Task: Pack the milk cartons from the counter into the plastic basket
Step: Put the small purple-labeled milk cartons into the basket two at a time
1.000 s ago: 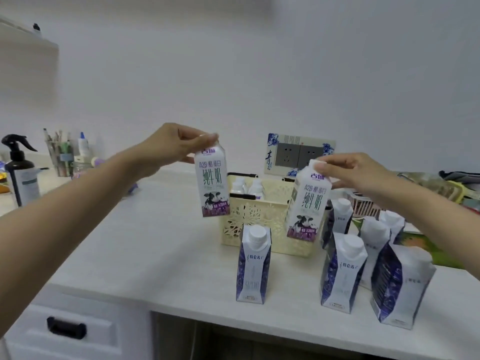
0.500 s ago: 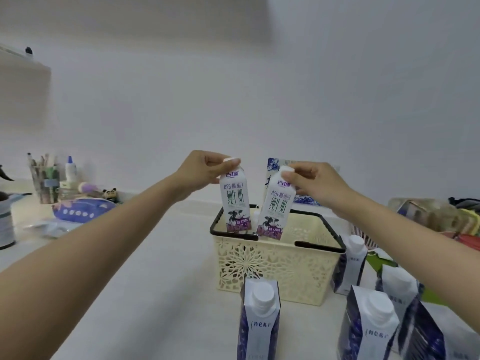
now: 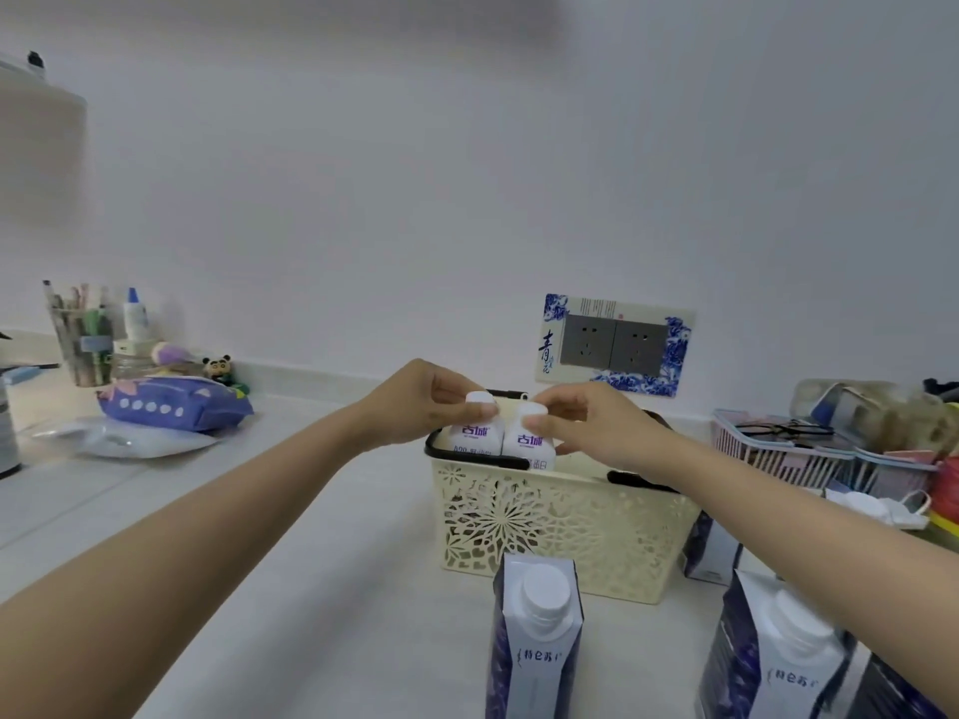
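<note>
While my left hand (image 3: 415,402) and right hand (image 3: 581,422) each pinch a white carton's cap inside the basket (image 3: 571,521), I'd seat both upright against its near-left corner; then release

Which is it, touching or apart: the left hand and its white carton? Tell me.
Touching. The head view shows the left hand pinching the cap of the left white carton.

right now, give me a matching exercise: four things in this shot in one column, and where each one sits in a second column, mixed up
Things:
1. left hand
2. purple carton
3. glasses
4. tissue pack

Places:
A. on the pink tray at right
B. on the counter at far left
C. gripping a white carton's cap over the basket
D. standing in front of the basket

Pairs: 1-C, 2-D, 3-A, 4-B
</note>
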